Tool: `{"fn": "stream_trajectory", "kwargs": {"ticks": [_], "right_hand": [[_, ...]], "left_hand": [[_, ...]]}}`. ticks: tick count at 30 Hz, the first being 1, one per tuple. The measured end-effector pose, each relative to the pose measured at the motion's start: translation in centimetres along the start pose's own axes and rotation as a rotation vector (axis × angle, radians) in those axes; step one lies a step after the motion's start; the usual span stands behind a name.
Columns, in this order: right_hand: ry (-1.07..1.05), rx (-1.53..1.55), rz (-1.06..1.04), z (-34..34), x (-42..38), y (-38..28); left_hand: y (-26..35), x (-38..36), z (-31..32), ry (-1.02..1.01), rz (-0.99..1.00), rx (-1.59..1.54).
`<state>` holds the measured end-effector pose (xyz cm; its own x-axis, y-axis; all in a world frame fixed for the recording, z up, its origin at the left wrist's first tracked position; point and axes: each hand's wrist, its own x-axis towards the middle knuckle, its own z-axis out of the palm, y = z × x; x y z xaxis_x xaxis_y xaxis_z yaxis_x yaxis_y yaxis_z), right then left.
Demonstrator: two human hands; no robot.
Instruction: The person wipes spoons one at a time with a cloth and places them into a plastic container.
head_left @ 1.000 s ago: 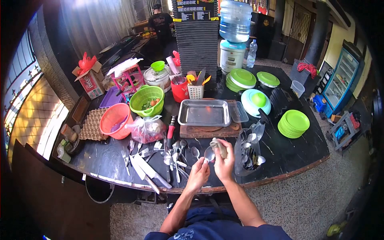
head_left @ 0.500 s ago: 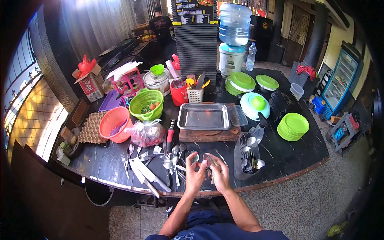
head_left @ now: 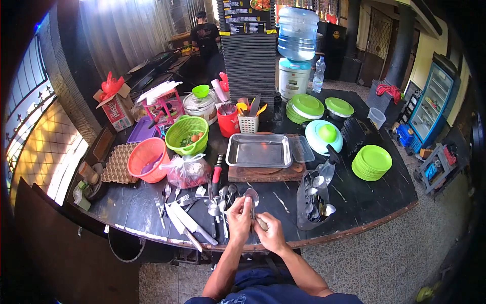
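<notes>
Close over the front of the table, my left hand is closed on a metal spoon, its thumb lying along it and the bowl pointing away from me. My right hand is closed beside it, fingertips at a small brownish piece by the spoon's lower part; I cannot tell what that piece is. Left of my hands lie loose spoons, several forks and two large knives with pale blades. On the right, a grey cutlery holder contains spoons with their bowls showing.
A metal tray rests on a wooden board ahead. Green plates are stacked at right. To the left stand a bagged bundle, an orange basket, a green basket and egg trays. A person stands far back.
My left hand has closed round the spoon and shifted slightly left and down. My right hand has dropped lower, toward the table's front edge. The spoon's bowl now points away from me.
</notes>
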<state>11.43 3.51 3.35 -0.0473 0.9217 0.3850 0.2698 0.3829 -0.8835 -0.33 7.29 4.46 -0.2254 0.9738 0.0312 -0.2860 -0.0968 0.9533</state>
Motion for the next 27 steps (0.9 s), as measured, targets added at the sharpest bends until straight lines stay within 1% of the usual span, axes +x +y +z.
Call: {"fn": "stream_trajectory", "kwargs": {"ticks": [2, 3, 4, 5, 6, 7, 8, 10, 11, 12, 13, 14, 15, 16, 17, 18, 19, 20, 21, 22, 23, 24, 25, 26, 27], "right_hand": [[-0.024, -0.030, 0.006, -0.3, -0.2, -0.5], [-0.046, -0.060, 0.014, -0.5, -0.3, -0.9], [-0.047, -0.062, 0.013, -0.7, -0.4, -1.2], [-0.120, -0.044, 0.044, -1.1, -0.6, -1.4], [-0.194, -0.026, 0.076, -1.4, -0.8, -1.5], [-0.227, -0.030, 0.132, -1.8, -1.0, -1.6], [-0.230, -0.030, 0.131, -1.7, -1.0, -1.4], [0.067, 0.055, 0.051, -1.5, -0.9, -1.2], [0.153, 0.053, 0.080, -1.6, -0.7, -1.5], [0.229, -0.008, -0.006, -1.6, -0.4, -1.4], [0.241, -0.080, -0.089, -1.8, 0.2, -2.0], [0.255, -0.152, -0.173, -2.0, 0.8, -2.5], [0.255, -0.151, -0.172, -2.2, 1.3, -2.4], [0.202, -0.295, -0.286, -2.5, 1.8, -2.0], [0.146, -0.440, -0.400, -2.8, 2.2, -1.5], [0.146, -0.441, -0.402, -3.1, 2.6, -0.8], [0.176, -0.462, -0.437, -3.4, 3.1, -0.1], [0.205, -0.481, -0.473, -3.7, 3.4, 0.3], [0.211, -0.549, -0.492, -4.0, 3.4, 0.2], [0.206, -0.548, -0.491, -4.1, 3.3, 0.1], [0.244, -0.598, -0.502, -4.2, 3.3, -0.1], [0.285, -0.648, -0.515, -4.2, 3.5, -0.3], [0.337, -0.631, -0.546, -4.1, 3.8, -0.5], [0.339, -0.629, -0.548, -3.9, 3.8, -0.5], [0.362, -0.594, -0.514, -3.5, 3.8, -0.5]], "left_hand": [[1.0, 0.5, 0.1, 0.059, -0.043, -0.036], [1.1, 1.0, 0.1, 0.079, 0.026, -0.021], [1.2, 1.9, -0.5, 0.057, 0.084, -0.008], [1.2, 1.9, -0.7, 0.106, -0.011, -0.154], [3.0, 1.7, -0.3, 0.153, -0.106, -0.299], [1.9, 2.5, -1.3, 0.150, -0.095, -0.391], [2.3, 2.5, -1.6, 0.170, -0.102, -0.370], [1.3, 3.1, -3.6, 0.017, -0.144, -0.345], [0.6, 2.7, -3.6, 0.029, -0.203, -0.338], [0.5, 2.2, -3.1, 0.042, -0.262, -0.329], [0.6, 1.5, -2.4, -0.025, -0.278, -0.274], [0.5, 0.6, -1.5, -0.097, -0.248, -0.216], [0.5, -0.3, -0.3, -0.129, -0.273, -0.140], [0.4, -0.9, 0.5, -0.163, -0.298, -0.065], [-1.2, -1.2, 0.1, -0.270, -0.206, 0.053], [-2.6, -1.3, -0.2, -0.376, -0.112, 0.171], [-2.0, -1.7, 0.3, -0.398, -0.140, 0.168], [-2.7, -1.8, 0.3, -0.402, -0.011, 0.194], [-1.7, -1.9, 0.4, -0.409, -0.034, 0.231], [-0.6, -2.3, 0.4, -0.417, -0.060, 0.269], [-0.4, -2.7, 0.5, -0.417, -0.064, 0.269], [-0.4, -2.9, 0.7, -0.400, -0.148, 0.184], [-0.2, -2.9, 0.9, -0.383, -0.230, 0.100], [0.1, -3.1, 1.1, -0.383, -0.228, 0.102], [0.5, -3.2, 1.3, -0.341, -0.267, 0.068]]}}
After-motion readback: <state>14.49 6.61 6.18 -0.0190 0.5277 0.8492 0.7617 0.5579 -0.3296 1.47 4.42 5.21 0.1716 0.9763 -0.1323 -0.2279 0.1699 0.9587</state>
